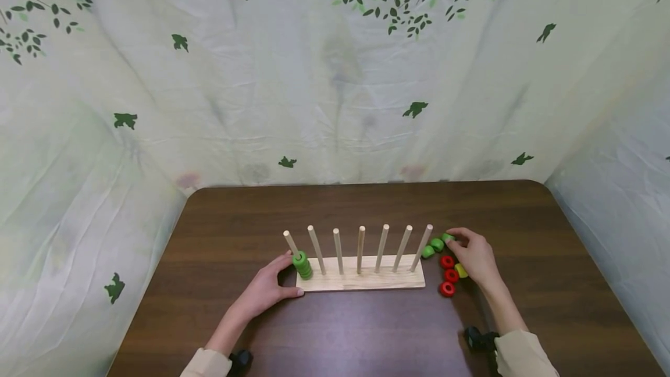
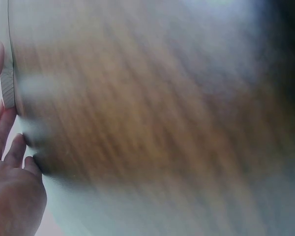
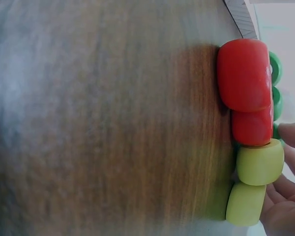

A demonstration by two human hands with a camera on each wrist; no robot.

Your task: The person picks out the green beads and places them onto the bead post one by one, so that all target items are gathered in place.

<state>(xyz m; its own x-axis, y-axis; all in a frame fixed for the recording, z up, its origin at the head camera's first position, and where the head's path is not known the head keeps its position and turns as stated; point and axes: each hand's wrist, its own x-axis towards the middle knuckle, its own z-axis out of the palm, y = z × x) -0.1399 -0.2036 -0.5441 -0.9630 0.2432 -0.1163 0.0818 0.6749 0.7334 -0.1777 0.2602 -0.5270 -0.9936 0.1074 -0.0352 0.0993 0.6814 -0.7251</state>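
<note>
A pale wooden peg board with several upright pegs stands on the table. Several green rings are stacked on its leftmost peg. My left hand grips the board's left end, thumb at the front corner and fingers farther back; the left wrist view shows fingers against the board's edge. Beyond the right end, my right hand pinches a green ring between thumb and fingers. Two more green rings lie beside it. In the right wrist view, red rings partly hide the green ones.
Three red rings lie in a row right of the board. Yellow rings sit beside them, partly under my right hand in the head view. The brown table meets a leaf-patterned cloth at its back edge.
</note>
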